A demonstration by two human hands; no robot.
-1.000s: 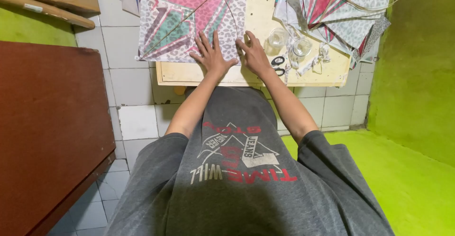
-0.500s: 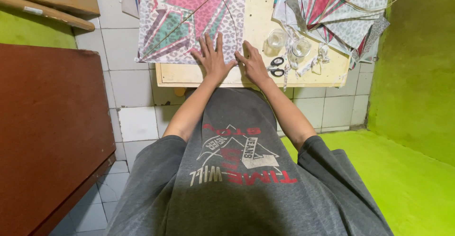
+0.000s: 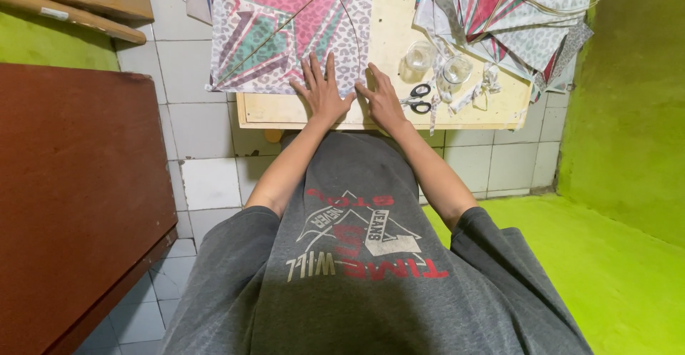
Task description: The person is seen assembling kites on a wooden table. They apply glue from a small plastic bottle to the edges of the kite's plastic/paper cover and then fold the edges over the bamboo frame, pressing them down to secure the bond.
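Kite (image 3: 285, 27), cut off at the frame's top, lies under both hands' fingers (image 3: 319, 69).

Kite (image 3: 285, 27): grey leopard-spot print with pink and teal angular patches, lying over the left edge of the pale cream board (image 3: 389, 27). Stack of kites (image 3: 521, 12) at the board's right corner: the same spotted grey, with pink, red and green panels. Scissors (image 3: 417, 98): black handles. Jars (image 3: 439, 62): clear glass. Shirt (image 3: 357, 255): grey, red-and-white graphic.
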